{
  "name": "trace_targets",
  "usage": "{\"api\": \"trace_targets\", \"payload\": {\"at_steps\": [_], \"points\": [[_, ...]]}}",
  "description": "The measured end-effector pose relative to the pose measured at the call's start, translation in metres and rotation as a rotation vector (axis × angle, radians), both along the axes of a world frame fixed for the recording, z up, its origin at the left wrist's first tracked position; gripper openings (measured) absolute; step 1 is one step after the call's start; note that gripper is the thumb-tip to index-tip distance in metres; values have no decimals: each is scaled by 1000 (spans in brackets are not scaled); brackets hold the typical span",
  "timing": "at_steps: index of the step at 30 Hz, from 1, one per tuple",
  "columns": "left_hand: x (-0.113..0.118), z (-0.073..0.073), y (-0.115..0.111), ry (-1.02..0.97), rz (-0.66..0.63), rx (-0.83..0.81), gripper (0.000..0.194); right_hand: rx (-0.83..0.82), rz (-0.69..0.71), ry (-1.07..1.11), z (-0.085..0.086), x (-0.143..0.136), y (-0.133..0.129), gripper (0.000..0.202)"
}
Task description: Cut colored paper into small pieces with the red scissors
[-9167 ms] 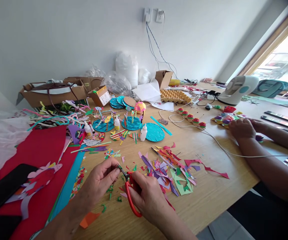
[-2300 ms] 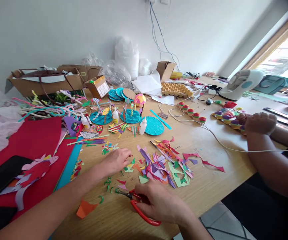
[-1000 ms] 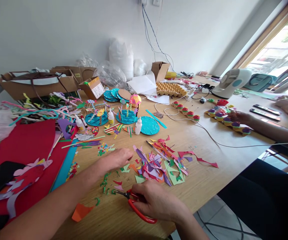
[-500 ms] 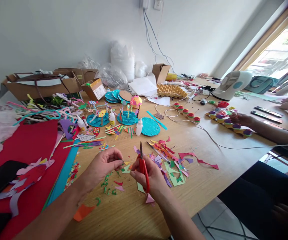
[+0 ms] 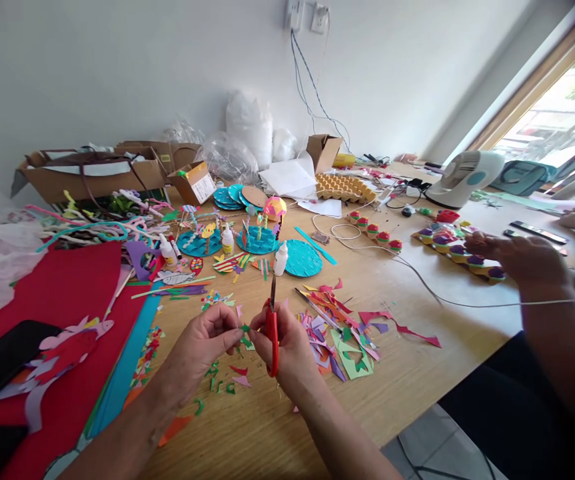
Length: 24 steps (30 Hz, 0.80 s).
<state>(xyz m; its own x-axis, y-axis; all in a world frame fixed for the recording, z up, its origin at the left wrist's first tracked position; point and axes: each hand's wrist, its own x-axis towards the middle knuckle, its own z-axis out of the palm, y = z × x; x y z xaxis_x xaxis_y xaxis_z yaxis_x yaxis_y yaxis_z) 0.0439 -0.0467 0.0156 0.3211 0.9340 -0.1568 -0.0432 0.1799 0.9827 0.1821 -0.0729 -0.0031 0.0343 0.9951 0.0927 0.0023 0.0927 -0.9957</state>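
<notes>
My left hand [image 5: 213, 337] pinches a small green paper piece [image 5: 245, 328] between thumb and forefinger. Close beside it, my right hand [image 5: 287, 343] is closed around red-handled scissors [image 5: 272, 333], whose dark blades point away from me. Its thumb and fingertip meet the right side of the same green piece. Curled green paper scraps [image 5: 212, 383] lie on the wooden table below my hands. To the right of my right hand spreads a heap of coloured paper offcuts [image 5: 324, 310], with a light green sheet cut with holes [image 5: 352, 357] among them.
Glue bottles [image 5: 280, 259] and blue decorated discs [image 5: 303, 258] stand beyond my hands. Red and blue paper sheets [image 5: 87, 280] lie at left. A co-worker's hands [image 5: 522, 250] are over painted egg-carton strips [image 5: 457, 250] at right. A white cable [image 5: 437, 297] crosses the table.
My right hand has moved left to meet my left hand, and the scissors came with it. Both hands are now at the green piece. A co-worker's second hand has come over the egg-carton strips.
</notes>
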Motion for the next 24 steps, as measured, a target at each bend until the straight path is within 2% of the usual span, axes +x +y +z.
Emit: {"api": "trace_targets", "payload": {"at_steps": [4,7,10,12,17,20,24], "points": [[-8,-3,0,56,-14,99,17,-6,0,-26,3,1,1,11],[-14,-4,0,259,-101,297,11,-5,27,-80,5,0,2,11],[-16,-4,-1,399,-108,457,10,10,27,-149,8,-1,1,10],[-16,-5,-1,348,-78,419,14,30,36,-202,10,0,-2,11],[-16,-2,-5,29,44,204,14,30,92,-421,7,2,-18,16],[-13,3,-8,-108,98,147,10,10,112,-506,2,0,-25,20],[-7,8,-11,-187,145,122,8,21,122,-546,1,-2,-26,18]]}}
